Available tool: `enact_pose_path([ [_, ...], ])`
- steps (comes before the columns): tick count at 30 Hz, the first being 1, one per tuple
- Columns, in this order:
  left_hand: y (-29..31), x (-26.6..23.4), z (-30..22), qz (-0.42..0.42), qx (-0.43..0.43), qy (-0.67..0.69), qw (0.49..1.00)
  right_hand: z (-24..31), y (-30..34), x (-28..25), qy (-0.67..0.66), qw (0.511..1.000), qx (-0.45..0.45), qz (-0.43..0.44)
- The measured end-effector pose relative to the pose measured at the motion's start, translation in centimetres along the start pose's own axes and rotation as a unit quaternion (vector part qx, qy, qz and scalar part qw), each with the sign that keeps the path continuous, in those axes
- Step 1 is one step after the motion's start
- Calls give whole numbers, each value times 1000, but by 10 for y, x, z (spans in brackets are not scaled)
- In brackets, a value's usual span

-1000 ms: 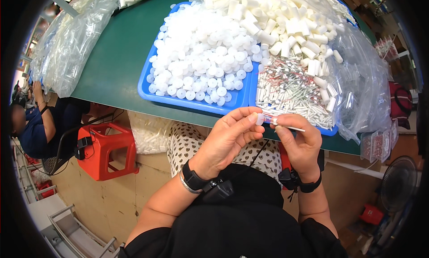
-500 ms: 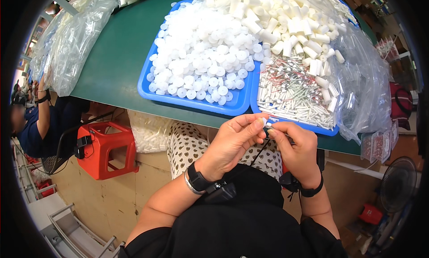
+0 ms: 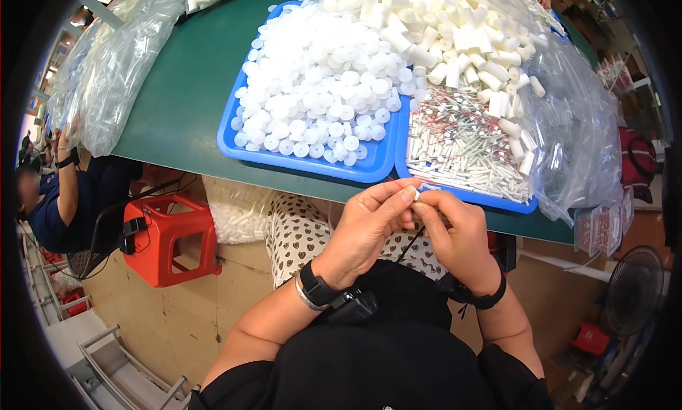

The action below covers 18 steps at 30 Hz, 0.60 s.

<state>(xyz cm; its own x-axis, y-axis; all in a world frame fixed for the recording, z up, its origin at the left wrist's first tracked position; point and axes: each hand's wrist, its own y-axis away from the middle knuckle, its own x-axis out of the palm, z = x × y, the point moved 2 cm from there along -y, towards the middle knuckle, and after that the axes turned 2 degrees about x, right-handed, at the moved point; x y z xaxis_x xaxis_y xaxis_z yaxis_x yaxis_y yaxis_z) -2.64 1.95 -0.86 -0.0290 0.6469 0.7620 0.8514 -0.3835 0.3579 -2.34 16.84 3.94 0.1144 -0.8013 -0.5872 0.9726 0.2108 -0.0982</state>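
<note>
My left hand [image 3: 364, 229] and my right hand [image 3: 458, 234] meet at the table's front edge, just below the trays. Pinched between their fingertips is a small white piece [image 3: 417, 195], mostly covered by the fingers, so its exact kind does not show. Thumb and forefinger of each hand are closed on it. Ahead and to the left, a blue tray [image 3: 305, 167] is heaped with translucent white discs [image 3: 312, 90]. Directly beyond my right hand, a second blue tray [image 3: 490, 198] holds thin white sticks with red and pale wires [image 3: 462, 147].
Cream foam cylinders [image 3: 455, 40] are piled behind the sticks, beside clear plastic bagging [image 3: 579, 119]. The green table [image 3: 177, 104] carries another plastic bag [image 3: 121, 76] at left. A red stool [image 3: 170, 246] stands left, near another person [image 3: 57, 204]. A fan [image 3: 634, 289] is at right.
My right hand has shifted left, closing in on my left hand. The white piece is now more covered by the fingertips. My left hand has barely moved.
</note>
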Motion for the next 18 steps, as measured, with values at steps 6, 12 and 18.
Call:
enact_pose_path([
  [6, 4, -4, -8, -18, 40, 15, 999, -15, -31, -29, 213, 968, -123, -47],
  [12, 6, -1, -8, 1, 20, 8, 1000, -24, -55, -27, 341, 917, -201, 55],
  [18, 6, -2, -12, -12, 31, 12, 999, -23, -55, -34, 255, 950, -175, 47],
])
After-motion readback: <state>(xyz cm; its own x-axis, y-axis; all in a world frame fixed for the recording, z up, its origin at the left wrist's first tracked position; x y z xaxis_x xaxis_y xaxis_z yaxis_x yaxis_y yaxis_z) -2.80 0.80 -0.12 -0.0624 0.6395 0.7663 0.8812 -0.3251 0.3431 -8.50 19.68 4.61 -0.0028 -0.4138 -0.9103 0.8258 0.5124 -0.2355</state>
